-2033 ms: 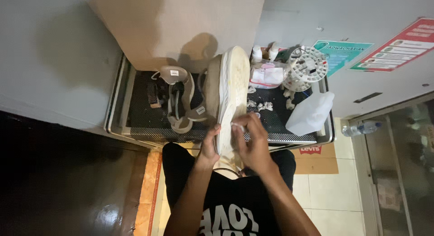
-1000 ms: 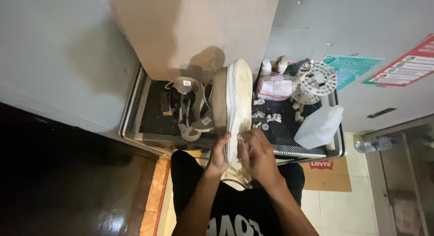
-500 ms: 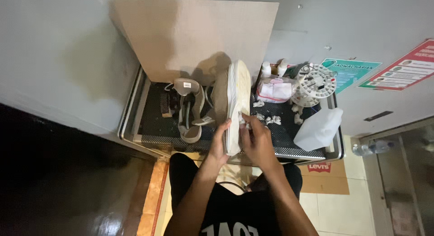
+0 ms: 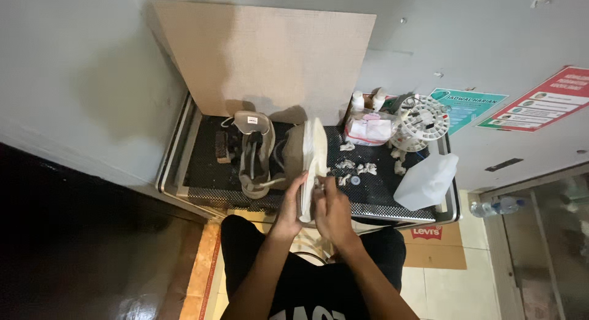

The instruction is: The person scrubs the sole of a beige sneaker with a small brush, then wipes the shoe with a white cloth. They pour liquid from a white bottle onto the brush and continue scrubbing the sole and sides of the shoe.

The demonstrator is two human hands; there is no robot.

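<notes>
Beige sneaker (image 4: 307, 163) turned on its side, white sole (image 4: 316, 160) facing right, heel end nearest the person. It stands on the dark mesh tray (image 4: 202, 179), just right of a second matching sneaker (image 4: 254, 151) lying upright.

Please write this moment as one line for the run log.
left hand: holds shoe | right hand: rubs white sole | shoe on its side | second shoe: upright on tray

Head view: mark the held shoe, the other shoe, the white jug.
Held shoe (image 4: 313, 157), head view, on its white sole.
Other shoe (image 4: 254, 151), head view, on the laces.
White jug (image 4: 426, 182), head view, on its side wall.
</notes>
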